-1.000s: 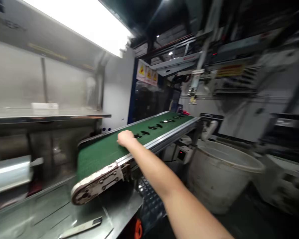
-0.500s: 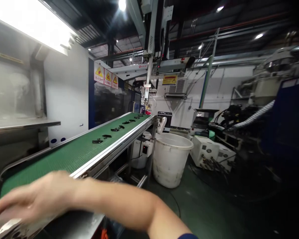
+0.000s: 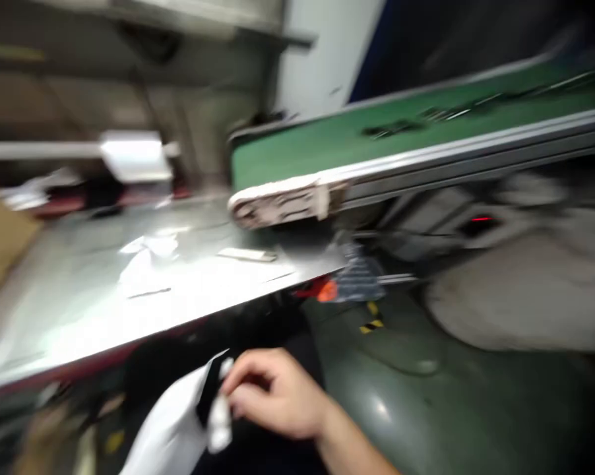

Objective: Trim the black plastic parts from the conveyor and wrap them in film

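The view is badly motion-blurred. My right hand (image 3: 272, 396) is low in the centre, below the edge of the steel table (image 3: 80, 316), with its fingers pinched on the top edge of a white bag (image 3: 169, 422); something dark sits at the bag's mouth by my fingertips. The green conveyor belt (image 3: 327, 142) runs up to the right with several small dark parts (image 3: 401, 126) on it. I cannot see my left hand.
On the table lie a crumpled white sheet (image 3: 146, 254) and a flat pale strip (image 3: 248, 254). A shiny roll (image 3: 134, 155) is behind, and a brown cardboard edge (image 3: 0, 237) is at the left. A large white tub (image 3: 525, 297) stands on the green floor.
My right hand has left the belt, swept left and down, and now pinches a white bag under the table edge. The view has swung from the hall down to the table.
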Demonstrator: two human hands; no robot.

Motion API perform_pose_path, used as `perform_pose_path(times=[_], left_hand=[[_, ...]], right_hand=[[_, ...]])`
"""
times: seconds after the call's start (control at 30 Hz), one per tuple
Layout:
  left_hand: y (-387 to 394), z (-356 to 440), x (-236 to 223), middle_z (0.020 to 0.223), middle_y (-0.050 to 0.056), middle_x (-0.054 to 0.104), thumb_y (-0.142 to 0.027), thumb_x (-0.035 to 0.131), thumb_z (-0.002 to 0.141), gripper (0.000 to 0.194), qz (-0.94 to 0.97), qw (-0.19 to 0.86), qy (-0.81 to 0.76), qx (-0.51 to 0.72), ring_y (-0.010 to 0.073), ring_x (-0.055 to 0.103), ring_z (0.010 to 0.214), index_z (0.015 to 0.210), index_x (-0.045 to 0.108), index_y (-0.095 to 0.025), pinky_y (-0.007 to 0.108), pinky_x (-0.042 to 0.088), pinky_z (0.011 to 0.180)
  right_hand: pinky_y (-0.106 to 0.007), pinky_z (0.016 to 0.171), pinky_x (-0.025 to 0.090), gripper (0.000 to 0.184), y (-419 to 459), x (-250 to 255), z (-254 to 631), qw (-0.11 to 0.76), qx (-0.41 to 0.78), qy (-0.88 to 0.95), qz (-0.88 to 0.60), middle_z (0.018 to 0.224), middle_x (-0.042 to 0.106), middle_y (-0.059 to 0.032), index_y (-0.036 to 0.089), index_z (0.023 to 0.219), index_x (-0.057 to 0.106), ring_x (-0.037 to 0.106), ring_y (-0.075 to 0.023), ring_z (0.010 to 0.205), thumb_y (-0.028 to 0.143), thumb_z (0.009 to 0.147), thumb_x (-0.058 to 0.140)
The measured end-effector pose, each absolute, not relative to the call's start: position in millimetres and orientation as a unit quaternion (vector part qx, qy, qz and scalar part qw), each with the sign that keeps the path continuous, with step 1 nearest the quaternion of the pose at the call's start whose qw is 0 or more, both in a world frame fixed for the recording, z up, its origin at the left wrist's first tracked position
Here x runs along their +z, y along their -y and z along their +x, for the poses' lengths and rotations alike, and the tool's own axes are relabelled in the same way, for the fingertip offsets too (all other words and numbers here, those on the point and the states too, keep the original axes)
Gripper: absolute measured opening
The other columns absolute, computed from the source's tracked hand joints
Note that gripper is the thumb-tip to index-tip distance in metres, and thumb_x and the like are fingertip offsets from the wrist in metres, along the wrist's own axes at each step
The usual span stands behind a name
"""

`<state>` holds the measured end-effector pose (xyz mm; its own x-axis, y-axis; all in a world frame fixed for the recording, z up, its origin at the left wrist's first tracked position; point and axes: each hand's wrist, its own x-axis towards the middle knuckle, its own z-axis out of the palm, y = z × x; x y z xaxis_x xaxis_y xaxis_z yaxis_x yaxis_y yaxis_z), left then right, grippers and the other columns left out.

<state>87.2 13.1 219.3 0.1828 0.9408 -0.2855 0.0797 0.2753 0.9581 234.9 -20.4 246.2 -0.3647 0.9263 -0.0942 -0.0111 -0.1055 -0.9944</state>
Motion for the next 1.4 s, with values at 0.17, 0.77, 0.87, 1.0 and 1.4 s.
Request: perform_pose_path(times=[0.17, 0.77, 0.87, 1.0, 1.4], left_hand=[[41.4, 18.1, 195.3, 0.056, 0.004, 0.065, -0.061, 0.058, 0.095, 0.056, 0.271, 0.783, -0.385, 0.406, 0.0160, 0.060, 0.042, 0.116, 0.073, -0.012, 0.025, 0.046, 0.044], [41.1, 14.9, 190.9, 0.073, 0.008, 0.076, -0.043, 0.059, 0.102, 0.041, 0.188, 0.833, -0.271, 0.444, 0.0170, 0.073, 0.058, 0.127, 0.072, -0.012, 0.021, 0.056, 0.054], [40.0, 16.7, 192.0, 0.076, 0.008, 0.077, -0.042, 0.059, 0.102, 0.040, 0.184, 0.831, -0.278, 0.446, 0.0167, 0.073, 0.060, 0.126, 0.072, -0.012, 0.021, 0.056, 0.056], [39.7, 16.7, 193.7, 0.076, 0.008, 0.077, -0.042, 0.058, 0.103, 0.039, 0.186, 0.828, -0.289, 0.443, 0.0164, 0.073, 0.061, 0.125, 0.073, -0.014, 0.021, 0.057, 0.056], [37.7, 11.8, 191.7, 0.077, 0.007, 0.078, -0.042, 0.058, 0.103, 0.037, 0.195, 0.824, -0.310, 0.433, 0.0165, 0.073, 0.061, 0.124, 0.073, -0.014, 0.022, 0.056, 0.058]], right_hand=[[-0.022, 0.069, 0.053, 0.019, 19.8, 224.5, 219.7, 0.366, 0.704, 0.470, -0.388, 0.090, 0.071, -0.0025, 0.019, 0.108, 0.065, 0.065, -0.0098, 0.074, 0.032, 0.095, 0.071], [-0.014, 0.068, 0.054, 0.015, 25.4, 202.7, 208.4, 0.388, 0.759, 0.379, -0.359, 0.092, 0.072, -0.0009, 0.022, 0.109, 0.069, 0.067, -0.0064, 0.076, 0.030, 0.097, 0.072], [-0.015, 0.066, 0.055, 0.014, 26.0, 201.4, 208.0, 0.378, 0.759, 0.380, -0.370, 0.090, 0.072, -0.0013, 0.021, 0.105, 0.070, 0.066, -0.0068, 0.073, 0.033, 0.098, 0.071], [-0.016, 0.065, 0.055, 0.017, 25.8, 200.8, 208.0, 0.372, 0.761, 0.376, -0.376, 0.087, 0.072, -0.0010, 0.020, 0.104, 0.071, 0.065, -0.0070, 0.071, 0.036, 0.098, 0.071], [-0.016, 0.063, 0.053, 0.018, 22.9, 196.6, 206.9, 0.351, 0.769, 0.373, -0.383, 0.085, 0.073, -0.0008, 0.020, 0.103, 0.071, 0.065, -0.0067, 0.069, 0.037, 0.098, 0.070]])
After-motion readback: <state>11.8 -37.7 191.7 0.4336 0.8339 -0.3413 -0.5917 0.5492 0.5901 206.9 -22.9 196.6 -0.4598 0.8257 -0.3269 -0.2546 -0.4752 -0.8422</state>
